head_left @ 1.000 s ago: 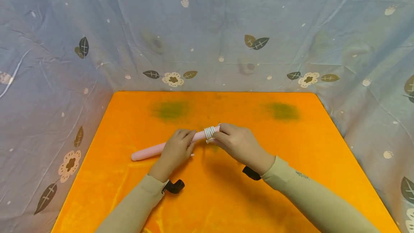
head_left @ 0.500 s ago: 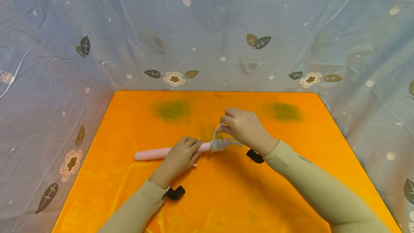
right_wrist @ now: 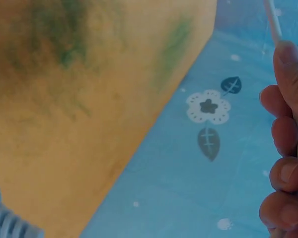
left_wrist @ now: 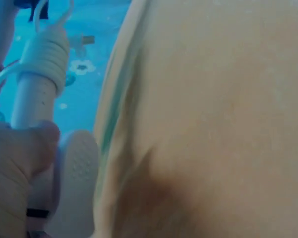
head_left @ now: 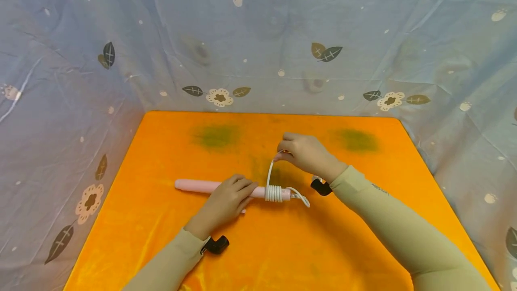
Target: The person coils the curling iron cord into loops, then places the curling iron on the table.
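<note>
A pink curling iron (head_left: 198, 186) lies slanted across the middle of the head view, gripped round its body by my left hand (head_left: 231, 196). Its white cord (head_left: 273, 193) is wound in several turns near the handle's right end, where a short loop also sticks out. My right hand (head_left: 304, 152) pinches the cord's free length above and right of the coil, drawing it up taut. In the left wrist view, a lever with raised dots (left_wrist: 78, 168) stands out beside the gripped body. The right wrist view has the cord running along the curled fingers (right_wrist: 288, 173).
An orange cloth-covered table (head_left: 323, 246) lies beneath, with two greenish stains towards its far edge. Blue-grey patterned curtains (head_left: 258, 35) enclose the back and both sides. A black wrist camera (head_left: 217, 244) sticks out by the left wrist, another (head_left: 321, 187) by the right.
My right hand has left the coil and moved up and away with the cord, which now stretches between them. The curling iron has turned, its left tip rising and its coiled end dropping in view.
</note>
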A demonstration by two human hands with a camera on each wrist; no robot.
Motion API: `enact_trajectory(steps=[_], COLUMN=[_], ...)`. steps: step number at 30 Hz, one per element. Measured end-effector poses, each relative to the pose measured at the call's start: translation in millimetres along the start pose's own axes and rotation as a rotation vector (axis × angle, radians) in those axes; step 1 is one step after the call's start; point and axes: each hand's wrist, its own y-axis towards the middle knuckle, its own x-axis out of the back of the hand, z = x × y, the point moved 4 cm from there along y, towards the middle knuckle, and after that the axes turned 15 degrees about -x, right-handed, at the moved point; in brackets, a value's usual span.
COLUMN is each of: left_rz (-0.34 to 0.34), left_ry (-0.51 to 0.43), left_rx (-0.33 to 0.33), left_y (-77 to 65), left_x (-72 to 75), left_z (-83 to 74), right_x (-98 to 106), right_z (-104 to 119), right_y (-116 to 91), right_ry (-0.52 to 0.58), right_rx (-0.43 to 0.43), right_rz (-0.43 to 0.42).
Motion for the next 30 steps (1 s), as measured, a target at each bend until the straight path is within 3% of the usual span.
enact_trajectory(steps=[9, 16, 26, 30], left_rz=[-0.113, -0.260, -0.380, -0.405], left_ry=[-0.008, -0.047, -0.055, -0.061], left_rx=[-0.033, -0.012, 0.136, 0.207], left_y=[6.5, 10.8, 10.3, 10.4], left_x=[18.1, 30.2, 36.7, 40.8], left_z=[1.3, 5.9, 16.2, 19.7], right_x=[-13.0, -36.3, -57.5, -66.9], right_z=[-19.3, -27.2, -19.3, -9.2], right_y=[0.5, 1.1, -16.7, -21.2], right_ry=[0.055, 0.045, 0.213, 0.218], right_rx=[-0.131, -0.139, -0.195, -0.186], right_rz=[0.086, 0.122, 0.131, 0.125])
